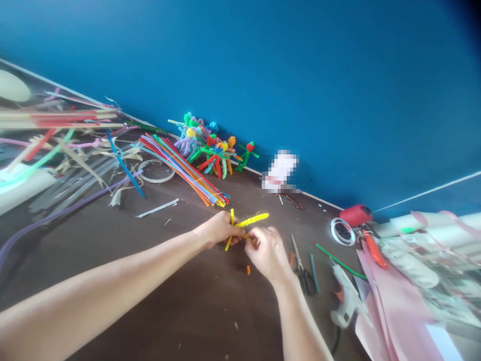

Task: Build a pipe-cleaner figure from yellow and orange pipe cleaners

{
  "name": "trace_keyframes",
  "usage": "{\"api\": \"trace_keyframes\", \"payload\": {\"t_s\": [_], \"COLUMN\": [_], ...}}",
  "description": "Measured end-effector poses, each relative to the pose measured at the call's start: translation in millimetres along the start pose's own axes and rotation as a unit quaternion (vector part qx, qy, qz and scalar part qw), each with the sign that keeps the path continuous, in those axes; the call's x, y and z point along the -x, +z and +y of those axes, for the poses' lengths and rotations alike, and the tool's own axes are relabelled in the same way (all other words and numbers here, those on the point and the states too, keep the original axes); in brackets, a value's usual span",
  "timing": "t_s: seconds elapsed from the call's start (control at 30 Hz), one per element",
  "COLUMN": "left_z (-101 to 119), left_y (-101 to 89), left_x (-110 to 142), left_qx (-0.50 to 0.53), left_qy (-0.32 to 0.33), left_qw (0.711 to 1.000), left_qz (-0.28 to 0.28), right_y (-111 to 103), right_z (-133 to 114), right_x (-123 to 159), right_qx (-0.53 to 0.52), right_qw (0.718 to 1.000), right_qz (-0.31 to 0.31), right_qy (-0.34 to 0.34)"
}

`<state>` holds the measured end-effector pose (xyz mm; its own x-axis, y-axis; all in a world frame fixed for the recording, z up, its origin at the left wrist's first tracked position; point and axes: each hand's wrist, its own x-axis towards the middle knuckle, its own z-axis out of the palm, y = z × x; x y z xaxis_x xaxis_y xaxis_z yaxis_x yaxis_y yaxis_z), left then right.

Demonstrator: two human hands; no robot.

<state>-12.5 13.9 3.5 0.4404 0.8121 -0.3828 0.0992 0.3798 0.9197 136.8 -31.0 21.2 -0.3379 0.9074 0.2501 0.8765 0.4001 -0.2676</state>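
Observation:
Over the middle of the dark table, my left hand (221, 229) pinches yellow pipe cleaners (254, 219) that cross each other, one sticking out to the right and one running up and down. My right hand (267, 249) is beside it, its thumb and fingers closed on a short end of the yellow pipe cleaner. Exactly how the strands join is hidden by the fingers. Just below the hands lies a small orange piece (248, 270). Scissors (303, 271) with black handles rest to the right of my right hand.
Beyond my left hand lies a bundle of coloured pipe cleaners (184, 170), with several pipe-cleaner figures (216, 150) against the blue wall. At right are a glue gun (347, 296), a green pipe cleaner (340, 260), a tape roll (342, 231) and pink sheets (394, 301). Loose strips clutter the left.

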Motion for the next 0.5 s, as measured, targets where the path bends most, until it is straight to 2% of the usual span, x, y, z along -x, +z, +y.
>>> {"api": "trace_keyframes", "payload": {"t_s": [0.17, 0.27, 0.33, 0.4, 0.5], "left_z": [1, 1, 2, 2, 3], "left_y": [0.2, -1.0, -2.2, -3.3, -4.5], "left_x": [0, 1, 1, 2, 2], "left_qx": [-0.009, 0.015, 0.022, 0.013, -0.002], "left_qy": [0.002, -0.009, -0.008, -0.001, -0.002], "left_qw": [1.0, 1.0, 0.999, 0.998, 0.996], "left_qz": [-0.006, -0.012, -0.028, -0.056, -0.09], "right_y": [2, 0, 0, 2, 6], "right_z": [-3, -1, 3, 7, 11], "right_x": [-1, -1, -2, -2, -2], "right_qx": [0.01, -0.077, -0.187, -0.289, -0.38], "right_qw": [1.0, 0.996, 0.978, 0.948, 0.912], "right_qz": [0.019, 0.023, 0.028, 0.027, 0.004], "right_qy": [0.017, 0.046, 0.088, 0.129, 0.153]}}
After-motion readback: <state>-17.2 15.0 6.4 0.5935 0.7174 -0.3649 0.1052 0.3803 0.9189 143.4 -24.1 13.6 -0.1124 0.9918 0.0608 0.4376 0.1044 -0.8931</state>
